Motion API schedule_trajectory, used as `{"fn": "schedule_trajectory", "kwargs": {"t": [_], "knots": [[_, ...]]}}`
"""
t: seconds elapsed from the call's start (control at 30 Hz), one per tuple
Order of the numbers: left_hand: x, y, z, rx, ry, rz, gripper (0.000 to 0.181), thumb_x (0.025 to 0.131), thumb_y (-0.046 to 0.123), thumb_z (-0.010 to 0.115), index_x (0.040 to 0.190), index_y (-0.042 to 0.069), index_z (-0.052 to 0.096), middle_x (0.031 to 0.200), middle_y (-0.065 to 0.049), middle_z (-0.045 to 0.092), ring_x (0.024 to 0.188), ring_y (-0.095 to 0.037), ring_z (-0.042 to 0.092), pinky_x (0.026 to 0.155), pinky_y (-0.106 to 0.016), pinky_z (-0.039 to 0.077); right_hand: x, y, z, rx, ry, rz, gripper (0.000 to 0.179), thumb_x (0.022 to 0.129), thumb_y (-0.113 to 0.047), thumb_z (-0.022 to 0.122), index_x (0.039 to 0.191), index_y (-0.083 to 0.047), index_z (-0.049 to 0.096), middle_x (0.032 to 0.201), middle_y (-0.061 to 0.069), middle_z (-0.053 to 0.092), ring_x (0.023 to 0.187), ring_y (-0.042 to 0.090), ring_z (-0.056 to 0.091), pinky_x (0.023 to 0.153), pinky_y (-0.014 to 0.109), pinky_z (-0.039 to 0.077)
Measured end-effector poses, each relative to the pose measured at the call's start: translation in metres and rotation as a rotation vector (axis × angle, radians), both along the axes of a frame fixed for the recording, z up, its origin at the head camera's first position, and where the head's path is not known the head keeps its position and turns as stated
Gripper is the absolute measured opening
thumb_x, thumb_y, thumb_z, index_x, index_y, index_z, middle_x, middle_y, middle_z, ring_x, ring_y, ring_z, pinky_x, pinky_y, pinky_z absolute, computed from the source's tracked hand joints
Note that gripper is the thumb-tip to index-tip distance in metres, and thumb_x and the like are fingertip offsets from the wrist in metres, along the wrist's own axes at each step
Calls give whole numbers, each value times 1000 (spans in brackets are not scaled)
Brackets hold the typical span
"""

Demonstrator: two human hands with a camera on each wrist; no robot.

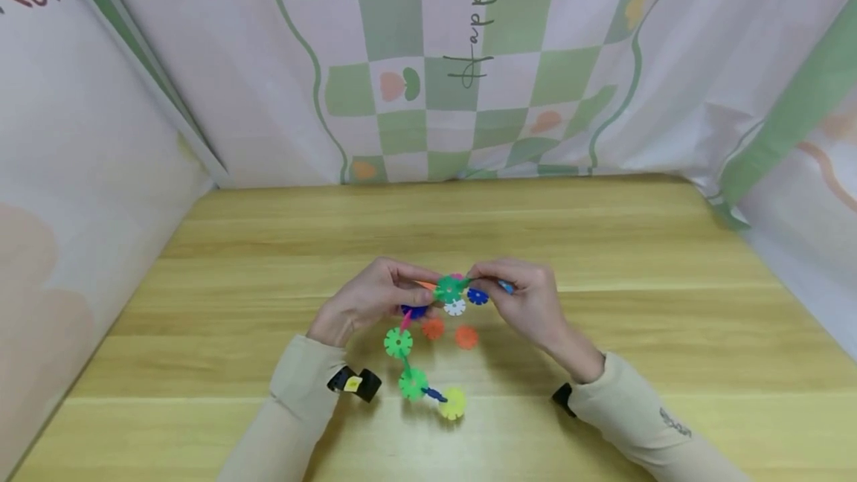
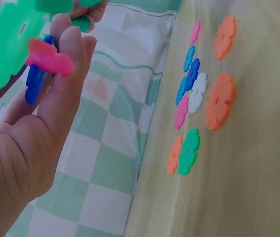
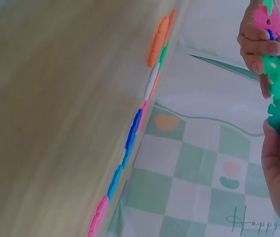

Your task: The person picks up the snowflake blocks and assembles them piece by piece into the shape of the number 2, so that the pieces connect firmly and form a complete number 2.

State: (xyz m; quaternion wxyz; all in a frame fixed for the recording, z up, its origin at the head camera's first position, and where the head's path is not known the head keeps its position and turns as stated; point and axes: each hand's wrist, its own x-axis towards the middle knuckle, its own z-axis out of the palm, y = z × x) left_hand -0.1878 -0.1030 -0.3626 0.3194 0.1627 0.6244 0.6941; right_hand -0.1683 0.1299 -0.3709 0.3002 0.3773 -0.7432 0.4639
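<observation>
While left fingers (image 1: 416,297) and right fingers (image 1: 494,271) pinch a disc chain (image 1: 405,346), yellow end disc (image 1: 452,403) visible only in head view

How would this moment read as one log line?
left hand: holds disc chain | right hand: pinches green disc at chain's end | table: loose discs

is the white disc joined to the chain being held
No, the white disc lies on the table, apart from the chain held above it.

Left hand (image 1: 380,294), right hand (image 1: 529,300) raised near each other, both pinching.
</observation>
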Motion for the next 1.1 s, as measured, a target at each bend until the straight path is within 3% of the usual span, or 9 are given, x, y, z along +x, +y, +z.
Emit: {"fn": "schedule_trajectory", "kwargs": {"t": [0.17, 0.43, 0.63, 0.77, 1.0, 1.1], "knots": [[1, 1, 1, -1, 8, 6, 32, 93, 1, 61, 124, -9, 59, 87, -12, 72, 74, -18, 70, 70, -35, 58, 1, 0, 1, 14, 25, -27, 24, 66, 22, 74, 80, 2, 73, 76, 12, 71, 63, 19, 68, 56, 18, 52], [1, -1, 1, 23, 9, 11, 30, 93, -1, 59, 121, -11, 59, 91, -18, 72, 74, -19, 71, 72, -36, 58, 2, 0, 2, 64, -18, 46, 24, 67, 21, 75, 79, 1, 73, 75, 9, 72, 63, 19, 68, 58, 16, 52], [1, -1, 3, 0, 36, -33, 37, 92, 1, 62, 128, -5, 57, 99, -24, 70, 83, -23, 71, 74, -38, 57, 3, 1, 6, 86, -35, 3, 23, 71, 19, 74, 81, -2, 73, 78, 8, 72, 64, 16, 67, 57, 17, 52], [1, 3, 1, 14, 37, -64, 38, 94, 2, 60, 131, -4, 54, 101, -25, 69, 85, -23, 70, 68, -32, 57, 5, 5, 10, 113, -107, -18, 22, 73, 17, 74, 83, -2, 72, 80, 8, 72, 68, 17, 68, 63, 17, 54], [3, 3, 0, -46, 64, -47, 36, 94, 4, 60, 129, -3, 56, 111, -30, 64, 92, -29, 69, 82, -47, 54, 5, 9, 9, 153, -238, 1, 22, 76, 13, 73, 91, -3, 71, 88, 7, 72, 75, 18, 69, 67, 24, 57], [2, 0, 1, -57, 62, -40, 36, 94, 4, 60, 129, -3, 56, 108, -31, 64, 91, -31, 69, 79, -44, 56, 7, 9, 10, 187, -314, 3, 23, 77, 7, 75, 97, -3, 70, 92, 7, 71, 77, 22, 69, 66, 30, 58]]}}
